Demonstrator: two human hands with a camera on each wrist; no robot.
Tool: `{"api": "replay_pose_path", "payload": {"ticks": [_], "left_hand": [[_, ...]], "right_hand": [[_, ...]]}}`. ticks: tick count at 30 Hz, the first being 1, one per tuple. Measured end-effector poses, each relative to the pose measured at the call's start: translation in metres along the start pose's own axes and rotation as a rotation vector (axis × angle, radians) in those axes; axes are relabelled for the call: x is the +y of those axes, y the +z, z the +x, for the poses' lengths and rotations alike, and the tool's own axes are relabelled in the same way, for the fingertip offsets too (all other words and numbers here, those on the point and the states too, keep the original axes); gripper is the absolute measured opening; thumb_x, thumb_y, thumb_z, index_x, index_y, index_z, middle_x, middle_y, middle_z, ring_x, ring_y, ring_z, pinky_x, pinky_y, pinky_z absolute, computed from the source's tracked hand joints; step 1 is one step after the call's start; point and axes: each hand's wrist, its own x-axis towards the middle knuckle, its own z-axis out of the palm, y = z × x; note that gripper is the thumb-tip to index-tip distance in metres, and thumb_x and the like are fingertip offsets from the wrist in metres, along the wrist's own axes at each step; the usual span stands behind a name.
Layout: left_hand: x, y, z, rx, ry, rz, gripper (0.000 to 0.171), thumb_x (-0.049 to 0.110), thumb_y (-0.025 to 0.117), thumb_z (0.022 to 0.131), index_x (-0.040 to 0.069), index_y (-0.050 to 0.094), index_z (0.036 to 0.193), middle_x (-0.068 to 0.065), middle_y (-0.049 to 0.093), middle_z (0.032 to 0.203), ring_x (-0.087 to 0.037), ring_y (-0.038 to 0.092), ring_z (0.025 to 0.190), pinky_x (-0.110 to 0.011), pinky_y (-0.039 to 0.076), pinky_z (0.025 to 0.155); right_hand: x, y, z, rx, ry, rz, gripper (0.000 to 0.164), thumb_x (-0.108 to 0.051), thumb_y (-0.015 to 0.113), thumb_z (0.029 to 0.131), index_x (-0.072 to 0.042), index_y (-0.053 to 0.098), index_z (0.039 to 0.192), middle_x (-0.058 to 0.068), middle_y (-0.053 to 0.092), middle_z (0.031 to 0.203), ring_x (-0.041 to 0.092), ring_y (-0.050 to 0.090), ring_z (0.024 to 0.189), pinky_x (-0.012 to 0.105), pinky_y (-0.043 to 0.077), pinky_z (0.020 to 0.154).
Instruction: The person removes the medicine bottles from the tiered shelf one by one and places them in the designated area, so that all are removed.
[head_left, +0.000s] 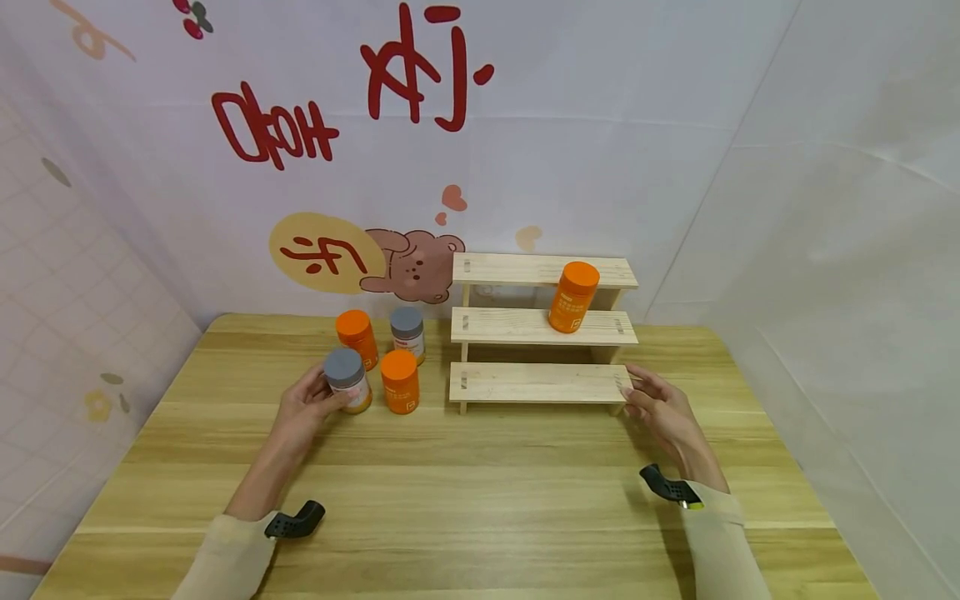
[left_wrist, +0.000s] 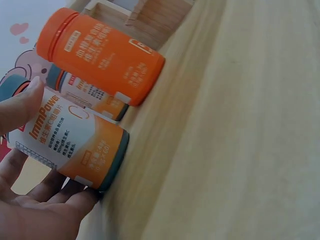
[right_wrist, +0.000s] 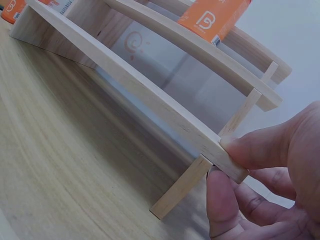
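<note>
My left hand (head_left: 306, 407) has its thumb and fingers around a grey-lidded vitamin bottle (left_wrist: 67, 140) with a white and orange label. The bottle stands at the front left of a small group on the table. At the right, my right hand (head_left: 663, 408) pinches the end of the lowest board of a three-tier wooden shelf (head_left: 540, 383), thumb on top and fingers below, as the right wrist view shows. On the middle tier, toward its right end, stands an orange bottle (head_left: 574, 297).
Beside the held bottle stand an orange bottle (head_left: 401, 382), another orange bottle (head_left: 357, 337) behind it and a second grey-lidded bottle (head_left: 408, 333). The wooden table (head_left: 480, 500) meets a printed wall cloth (head_left: 600, 125) at the back.
</note>
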Motion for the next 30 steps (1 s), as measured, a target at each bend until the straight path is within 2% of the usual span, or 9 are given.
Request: {"api": "replay_pose_path", "payload": {"ticks": [5, 12, 16, 20, 23, 26, 30], "left_hand": [[-0.002, 0.002, 0.000, 0.014, -0.026, 0.003, 0.077, 0.028, 0.076, 0.094, 0.019, 0.036, 0.160, -0.012, 0.042, 0.159, -0.011, 0.047, 0.134, -0.006, 0.046, 0.096], [0.000, 0.001, -0.001, -0.001, -0.018, 0.018, 0.078, 0.026, 0.076, 0.095, 0.016, 0.034, 0.161, -0.013, 0.042, 0.158, -0.016, 0.046, 0.137, -0.007, 0.046, 0.096], [0.005, -0.002, -0.005, -0.006, -0.008, 0.044, 0.078, 0.023, 0.076, 0.095, 0.014, 0.034, 0.160, -0.014, 0.042, 0.159, -0.012, 0.046, 0.135, -0.006, 0.045, 0.097], [0.013, -0.005, -0.009, 0.003, 0.052, 0.069, 0.075, 0.022, 0.075, 0.095, 0.012, 0.037, 0.158, -0.016, 0.045, 0.155, -0.002, 0.049, 0.128, -0.004, 0.043, 0.099], [0.020, -0.007, -0.013, 0.010, 0.107, 0.058, 0.073, 0.022, 0.075, 0.096, 0.014, 0.038, 0.158, -0.009, 0.050, 0.148, 0.001, 0.051, 0.125, -0.004, 0.043, 0.100], [0.027, -0.007, -0.016, 0.019, 0.164, 0.024, 0.069, 0.020, 0.075, 0.095, 0.016, 0.042, 0.156, 0.000, 0.054, 0.141, -0.001, 0.052, 0.125, -0.006, 0.043, 0.103], [0.037, -0.007, -0.021, 0.021, 0.244, -0.025, 0.064, 0.013, 0.073, 0.096, 0.015, 0.045, 0.154, 0.003, 0.057, 0.139, -0.005, 0.053, 0.129, -0.008, 0.042, 0.107]], "right_hand": [[-0.001, 0.000, -0.001, -0.006, -0.002, -0.006, 0.070, -0.016, 0.066, 0.102, -0.008, 0.030, 0.162, -0.006, 0.057, 0.121, 0.005, 0.060, 0.098, 0.020, 0.057, 0.083], [-0.002, 0.001, -0.003, -0.008, -0.002, 0.000, 0.069, -0.015, 0.066, 0.102, -0.007, 0.031, 0.161, -0.006, 0.057, 0.121, 0.004, 0.060, 0.099, 0.020, 0.056, 0.083], [-0.002, 0.000, -0.003, -0.017, -0.011, -0.008, 0.070, -0.016, 0.065, 0.102, -0.008, 0.030, 0.162, -0.006, 0.057, 0.123, 0.004, 0.060, 0.102, 0.020, 0.056, 0.085], [-0.002, 0.000, -0.002, -0.020, -0.019, -0.019, 0.070, -0.016, 0.064, 0.102, -0.008, 0.029, 0.162, -0.006, 0.056, 0.124, 0.003, 0.060, 0.102, 0.020, 0.056, 0.085], [-0.001, -0.001, -0.003, -0.022, -0.023, -0.030, 0.069, -0.017, 0.064, 0.103, -0.008, 0.029, 0.162, -0.005, 0.056, 0.125, 0.004, 0.060, 0.102, 0.020, 0.056, 0.085], [-0.001, -0.001, -0.003, -0.024, -0.026, -0.033, 0.069, -0.017, 0.063, 0.103, -0.007, 0.028, 0.162, -0.006, 0.056, 0.125, 0.004, 0.060, 0.103, 0.020, 0.056, 0.085], [-0.002, -0.001, -0.004, -0.023, -0.025, -0.026, 0.069, -0.016, 0.063, 0.103, -0.007, 0.028, 0.162, -0.006, 0.056, 0.124, 0.004, 0.060, 0.102, 0.020, 0.056, 0.085]]}}
